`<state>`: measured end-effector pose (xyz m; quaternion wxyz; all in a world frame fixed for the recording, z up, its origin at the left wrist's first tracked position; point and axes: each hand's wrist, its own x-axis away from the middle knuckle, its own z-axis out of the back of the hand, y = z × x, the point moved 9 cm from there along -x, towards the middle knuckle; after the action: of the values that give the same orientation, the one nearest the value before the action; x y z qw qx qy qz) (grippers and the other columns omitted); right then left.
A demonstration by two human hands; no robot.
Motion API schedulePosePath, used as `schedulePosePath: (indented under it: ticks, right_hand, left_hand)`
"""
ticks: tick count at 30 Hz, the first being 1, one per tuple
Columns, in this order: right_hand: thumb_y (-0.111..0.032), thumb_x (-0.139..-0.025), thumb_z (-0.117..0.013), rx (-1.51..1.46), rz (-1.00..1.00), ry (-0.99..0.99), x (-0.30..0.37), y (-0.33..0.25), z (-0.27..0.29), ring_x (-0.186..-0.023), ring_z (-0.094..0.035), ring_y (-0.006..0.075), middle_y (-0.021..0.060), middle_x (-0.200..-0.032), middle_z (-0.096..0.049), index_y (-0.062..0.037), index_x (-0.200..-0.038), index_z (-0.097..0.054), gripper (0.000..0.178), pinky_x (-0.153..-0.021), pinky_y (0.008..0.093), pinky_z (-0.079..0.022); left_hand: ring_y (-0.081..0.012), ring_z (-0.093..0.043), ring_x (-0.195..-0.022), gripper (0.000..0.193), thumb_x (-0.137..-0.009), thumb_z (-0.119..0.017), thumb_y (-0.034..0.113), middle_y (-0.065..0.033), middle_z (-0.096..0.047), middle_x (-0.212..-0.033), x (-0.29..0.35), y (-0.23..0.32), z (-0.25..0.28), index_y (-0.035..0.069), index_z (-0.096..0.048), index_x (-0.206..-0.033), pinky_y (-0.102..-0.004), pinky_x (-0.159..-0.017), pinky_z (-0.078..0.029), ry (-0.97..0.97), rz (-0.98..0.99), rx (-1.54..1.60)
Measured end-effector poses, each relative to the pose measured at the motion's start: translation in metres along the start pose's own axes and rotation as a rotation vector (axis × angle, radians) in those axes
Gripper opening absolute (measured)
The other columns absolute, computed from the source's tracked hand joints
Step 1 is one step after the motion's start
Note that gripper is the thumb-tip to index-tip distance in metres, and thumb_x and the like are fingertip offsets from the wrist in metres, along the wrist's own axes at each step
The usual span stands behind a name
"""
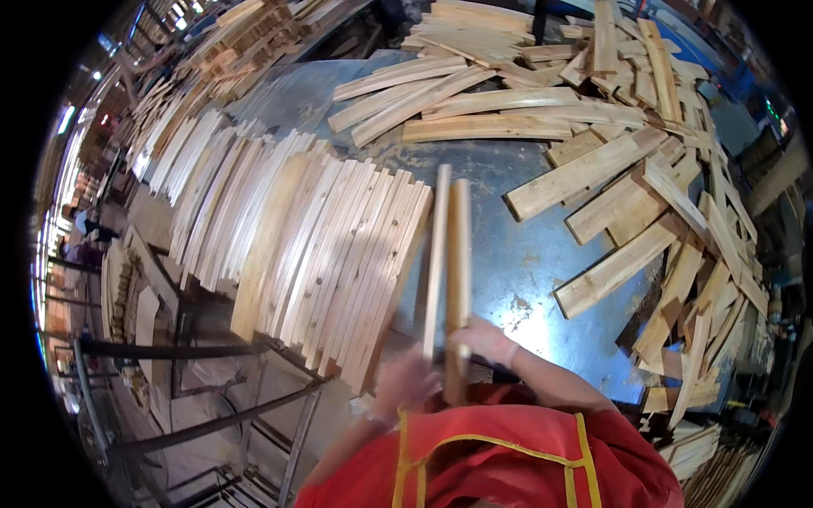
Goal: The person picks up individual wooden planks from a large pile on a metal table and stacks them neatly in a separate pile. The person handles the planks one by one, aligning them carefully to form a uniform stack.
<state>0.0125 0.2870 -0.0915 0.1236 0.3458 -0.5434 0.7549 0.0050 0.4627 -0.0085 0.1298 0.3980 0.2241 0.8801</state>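
Two narrow wooden planks stand on edge in front of me, with a small gap between them. My right hand (484,340) is closed round the near end of the right plank (462,254). The left plank (437,262) runs down to my left hand (402,385), which is smeared by motion but appears closed on its near end; the separate fingers do not show. Just left of the planks, a long row of boards (339,245) stands on edge, packed side by side.
A blue-grey metal table (500,245) lies beneath the planks. Loose boards (584,173) are heaped along its far and right sides. Dark metal frame bars (229,421) stand at the lower left. More stacked wood (246,42) is at the far left.
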Motion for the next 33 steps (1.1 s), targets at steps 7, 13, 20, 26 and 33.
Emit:
schedulePosePath:
  ticks: [7,13,20,26,33]
  right_hand:
    - [-0.039,-0.095,-0.069,0.157,0.393,-0.17,-0.027,-0.095,-0.041,-0.122,-0.068,0.0374,0.0291,-0.134,-0.068,0.0029,-0.145,-0.055,0.067,-0.106,0.0409,-0.051]
    - [-0.042,-0.096,-0.069,0.129,0.012,0.4,0.147,-0.029,0.189,-0.136,-0.06,0.0339,0.0246,-0.146,-0.062,0.0003,-0.151,-0.053,0.071,-0.115,0.0368,-0.047]
    - [-0.03,-0.091,-0.068,0.155,-0.249,1.699,0.435,0.256,0.377,-0.133,-0.061,0.0372,0.0239,-0.143,-0.064,-0.004,-0.155,-0.051,0.071,-0.113,0.0424,-0.047]
    - [-0.029,-0.069,-0.091,0.436,-0.708,1.009,0.452,0.4,0.283,-0.155,-0.034,0.041,0.0188,-0.168,-0.037,-0.0087,-0.168,-0.022,0.123,-0.128,0.0484,-0.031]
    - [-0.017,-0.071,-0.082,0.215,-0.758,1.005,0.428,0.375,0.332,-0.152,-0.041,0.0412,0.0258,-0.162,-0.044,-0.007,-0.168,-0.026,0.112,-0.125,0.0464,-0.035]
  left_hand:
    - [-0.0377,-0.045,-0.147,0.069,-0.087,-0.069,0.036,-0.0168,-0.055,-0.153,-0.024,-0.07,0.021,0.004,-0.055,-0.146,-0.0556,-0.124,-0.03,0.651,-0.146,-0.632]
    - [-0.0421,-0.04,-0.149,0.08,-0.082,-0.073,0.034,-0.021,-0.049,-0.157,-0.042,-0.017,0.033,0.003,-0.052,-0.153,-0.0545,-0.124,-0.032,0.611,-0.15,-0.602]
    - [-0.0445,-0.051,-0.131,0.083,-0.07,-0.088,0.019,-0.0215,-0.056,-0.139,-0.166,0.189,0.063,0.0,-0.054,-0.142,-0.0515,-0.113,-0.044,0.624,-0.599,-0.498]
    - [-0.0387,-0.053,-0.136,0.103,-0.065,-0.092,0.039,-0.0209,-0.055,-0.145,-0.321,0.28,0.079,0.002,-0.049,-0.15,-0.0498,-0.112,-0.047,0.634,-0.489,-0.628]
    - [-0.0339,-0.068,-0.121,0.082,-0.075,-0.087,0.031,-0.0196,-0.066,-0.133,-0.338,0.261,-0.025,0.005,-0.055,-0.147,-0.0418,-0.104,-0.055,-0.048,-0.323,-0.063]
